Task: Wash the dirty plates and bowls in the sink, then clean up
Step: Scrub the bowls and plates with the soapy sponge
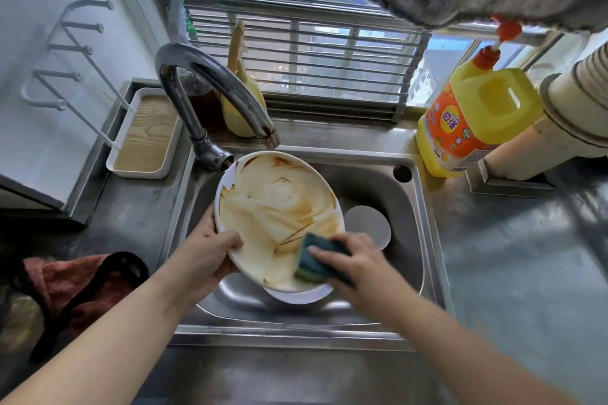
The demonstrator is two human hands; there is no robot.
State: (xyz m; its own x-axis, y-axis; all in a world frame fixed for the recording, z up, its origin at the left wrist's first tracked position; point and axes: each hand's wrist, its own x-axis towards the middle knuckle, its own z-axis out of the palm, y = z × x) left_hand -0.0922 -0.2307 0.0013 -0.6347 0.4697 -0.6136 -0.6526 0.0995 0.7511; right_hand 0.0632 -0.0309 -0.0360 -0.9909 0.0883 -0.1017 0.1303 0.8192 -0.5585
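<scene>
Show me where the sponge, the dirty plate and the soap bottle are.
sponge [312, 261]: head view, on its green scouring face.
dirty plate [269, 204]: head view, on its smeared centre.
soap bottle [473, 122]: head view, on its yellow body.

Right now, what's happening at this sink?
A person is scrubbing a sauce-smeared white plate over the sink. The left hand grips its rim, tilted; the right hand presses a green sponge on its lower edge. More white dishes lie beneath. The faucet shows no water.
</scene>
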